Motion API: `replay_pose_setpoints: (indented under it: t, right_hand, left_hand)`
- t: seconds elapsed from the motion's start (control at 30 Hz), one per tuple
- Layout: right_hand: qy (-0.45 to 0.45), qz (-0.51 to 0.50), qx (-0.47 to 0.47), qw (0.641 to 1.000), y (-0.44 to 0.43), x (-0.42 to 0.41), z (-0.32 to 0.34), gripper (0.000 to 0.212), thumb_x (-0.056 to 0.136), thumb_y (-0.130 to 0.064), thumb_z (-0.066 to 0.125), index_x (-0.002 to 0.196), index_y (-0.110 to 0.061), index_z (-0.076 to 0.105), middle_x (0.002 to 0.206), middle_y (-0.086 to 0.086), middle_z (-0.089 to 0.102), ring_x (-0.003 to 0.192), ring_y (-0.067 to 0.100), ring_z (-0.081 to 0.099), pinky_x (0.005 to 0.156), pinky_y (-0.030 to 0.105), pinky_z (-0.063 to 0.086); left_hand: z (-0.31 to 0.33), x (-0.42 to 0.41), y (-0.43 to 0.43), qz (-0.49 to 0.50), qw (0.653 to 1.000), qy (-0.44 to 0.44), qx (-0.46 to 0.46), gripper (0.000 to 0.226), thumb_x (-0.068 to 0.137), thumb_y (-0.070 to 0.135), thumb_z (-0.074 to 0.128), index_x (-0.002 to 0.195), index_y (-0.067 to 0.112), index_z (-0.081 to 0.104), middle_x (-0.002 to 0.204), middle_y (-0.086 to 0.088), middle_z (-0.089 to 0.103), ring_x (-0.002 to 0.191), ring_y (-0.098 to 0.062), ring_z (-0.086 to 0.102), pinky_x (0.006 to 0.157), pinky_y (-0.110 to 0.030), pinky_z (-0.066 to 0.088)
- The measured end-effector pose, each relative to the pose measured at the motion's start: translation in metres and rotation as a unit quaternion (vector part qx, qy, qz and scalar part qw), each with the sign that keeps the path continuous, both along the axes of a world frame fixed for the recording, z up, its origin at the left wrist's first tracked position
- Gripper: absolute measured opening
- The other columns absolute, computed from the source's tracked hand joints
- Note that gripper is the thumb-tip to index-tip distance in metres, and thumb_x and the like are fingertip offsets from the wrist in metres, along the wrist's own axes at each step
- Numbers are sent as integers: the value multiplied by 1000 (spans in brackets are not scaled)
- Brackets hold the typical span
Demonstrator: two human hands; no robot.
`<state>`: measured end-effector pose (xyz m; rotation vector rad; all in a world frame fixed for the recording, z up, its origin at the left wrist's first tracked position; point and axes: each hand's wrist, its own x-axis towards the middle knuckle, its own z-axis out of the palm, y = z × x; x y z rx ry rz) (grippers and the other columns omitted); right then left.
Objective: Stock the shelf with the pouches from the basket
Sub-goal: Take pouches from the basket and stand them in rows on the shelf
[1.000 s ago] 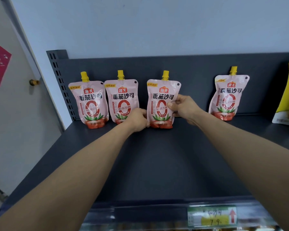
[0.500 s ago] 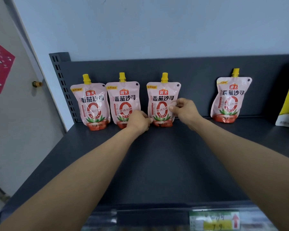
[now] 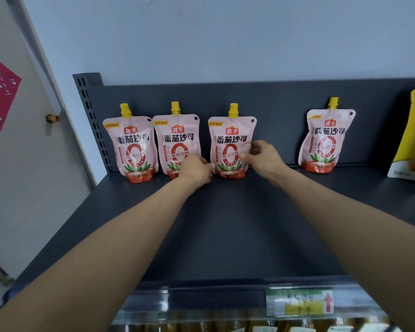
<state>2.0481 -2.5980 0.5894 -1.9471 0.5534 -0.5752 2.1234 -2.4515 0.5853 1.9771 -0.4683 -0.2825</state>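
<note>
Reaching over the shelf (image 3: pixel 225 224) | my left hand (image 3: pixel 197 170), curled, touches the pouch (image 3: pixel 229 142) at its lower corner, grip unclear | my right hand (image 3: pixel 262 158) pinches its right edge | pouch stands between them | I'd seat its base flat, then release gently.

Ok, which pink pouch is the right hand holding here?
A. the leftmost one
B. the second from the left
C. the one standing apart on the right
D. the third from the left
D: the right hand pinches the right edge of the third pouch, with its thumb on the pouch's front.
</note>
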Motion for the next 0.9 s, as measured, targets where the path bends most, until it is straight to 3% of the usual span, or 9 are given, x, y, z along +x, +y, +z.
replay_pose_setpoints:
  t: [0.13, 0.23, 0.33, 0.43, 0.6, 0.73, 0.83, 0.9]
  right_hand:
    - [8, -35, -49, 998, 4, -11, 5, 50, 89, -18, 62, 134, -3, 44, 130, 10, 56, 120, 25, 54, 102, 36, 45]
    - [37, -26, -71, 996, 13, -17, 11, 46, 90, -20, 61, 130, -4, 47, 130, 10, 57, 119, 24, 55, 97, 32, 45]
    - [45, -47, -81, 995, 21, -20, 18, 58, 91, -22, 60, 140, -3, 35, 140, 13, 49, 127, 27, 49, 99, 33, 42]
    - [71, -80, -104, 989, 26, -27, 21, 59, 91, -26, 59, 139, 0, 35, 139, 16, 48, 126, 29, 48, 97, 36, 42]
    - [92, -107, -135, 981, 29, -46, 21, 47, 91, -27, 59, 127, 1, 48, 131, 17, 54, 118, 32, 53, 92, 36, 43]
    - [88, -83, -187, 975, 43, -75, 27, 42, 91, -26, 59, 125, -3, 55, 128, 15, 59, 117, 30, 55, 92, 34, 44]
    - [83, -57, -242, 965, 58, -109, 33, 36, 90, -25, 59, 119, -4, 60, 123, 14, 62, 114, 29, 57, 93, 34, 45]
    - [88, -33, -279, 956, 68, -135, 36, 33, 88, -25, 61, 115, -5, 63, 120, 14, 64, 113, 30, 57, 93, 35, 46]
  left_hand:
    - [4, -4, 6, -4, 1000, -10, 11, 24, 93, 12, 55, 112, -2, 58, 87, -13, 61, 79, -23, 61, 75, -34, 56]
    - [11, -12, 8, -8, 999, -22, 25, 37, 92, 17, 58, 124, 0, 51, 102, -15, 61, 85, -26, 64, 84, -41, 57]
    - [20, -19, 10, -1, 999, -33, 28, 46, 92, 19, 57, 133, 1, 44, 109, -14, 57, 95, -31, 66, 87, -44, 56]
    - [22, -24, 16, 0, 999, -38, 31, 41, 92, 16, 57, 128, 0, 47, 99, -12, 57, 96, -31, 66, 87, -43, 56]
    - [25, -39, 30, -35, 997, -57, 38, 33, 90, 11, 58, 121, 0, 54, 113, -16, 60, 101, -27, 63, 83, -31, 55]
    - [32, -64, 40, -78, 989, -107, 70, 29, 89, 11, 59, 117, 4, 59, 116, -13, 62, 98, -23, 64, 87, -32, 54]
    - [40, -94, 48, -119, 981, -134, 72, 28, 88, 11, 62, 114, 4, 62, 108, -8, 63, 92, -18, 61, 81, -27, 54]
    - [45, -120, 55, -151, 973, -152, 88, 25, 86, 12, 64, 110, 4, 64, 100, -9, 65, 87, -19, 62, 81, -30, 54]
